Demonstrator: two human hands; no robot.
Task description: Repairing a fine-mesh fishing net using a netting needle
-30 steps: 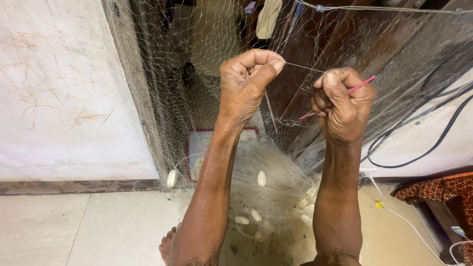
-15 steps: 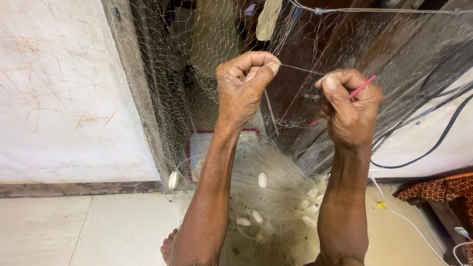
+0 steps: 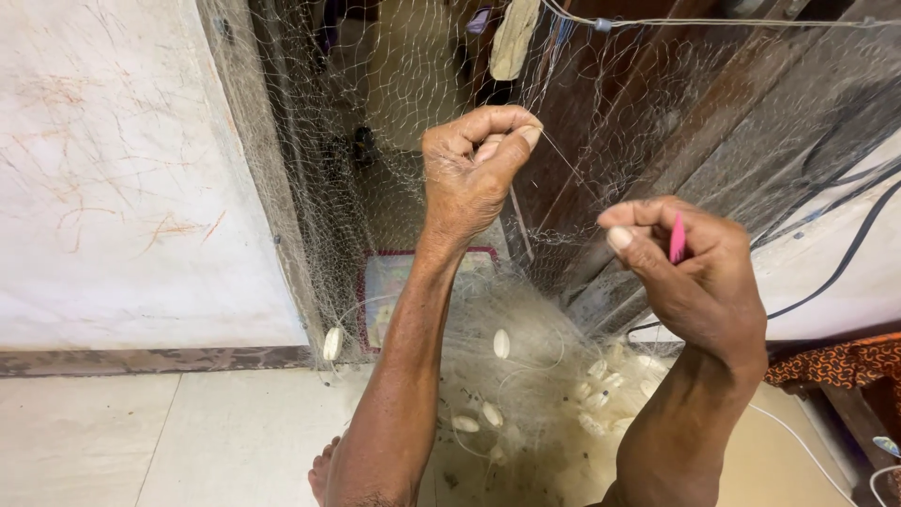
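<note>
— Where was the fine, pale, translucent fishing net [image 3: 657, 103] in relation to the hands?

— It hung in front of both, draped down from above. The left hand [image 3: 474, 169] was raised, thumb and forefinger pressed together on a strand of the mesh. The right hand [image 3: 699, 277] sat lower and to the side, fingers closed around a slim pink plastic netting needle [image 3: 677, 238]. A thin line ran taut between the two hands.

— And how did the net look?

— Very thin thread with small open meshes, greyish-white. Its lower part lay bunched in a heap on the pale tiled floor [image 3: 178, 437], close to the wooden door frame [image 3: 272, 188], with small white oval floats [image 3: 501, 343] scattered through the pile. A bare foot [image 3: 322, 474] showed just beside the heap.
</note>
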